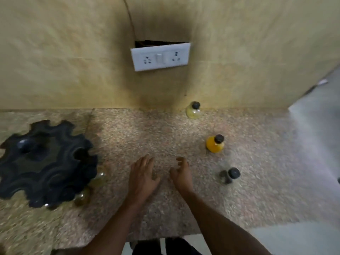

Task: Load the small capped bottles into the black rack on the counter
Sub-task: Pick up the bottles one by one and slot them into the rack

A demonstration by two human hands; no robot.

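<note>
A black scalloped rack (pixel 46 162) stands on the counter at the left, with small bottles (pixel 83 196) partly showing under its near right edge. Three black-capped bottles stand loose at the right: a pale yellow one (pixel 193 110) by the wall, an orange one (pixel 215 144) in the middle, and a dark one (pixel 229 175) nearest me. My left hand (pixel 142 176) hovers over the counter centre with fingers spread, holding nothing. My right hand (pixel 182 174) is beside it, fingers loosely curled and empty, left of the dark bottle.
The speckled stone counter (pixel 147 129) ends at a beige wall with a white socket plate (pixel 160 56). The counter's right edge drops to a grey floor (pixel 316 126). Its front edge lies near my body at the bottom.
</note>
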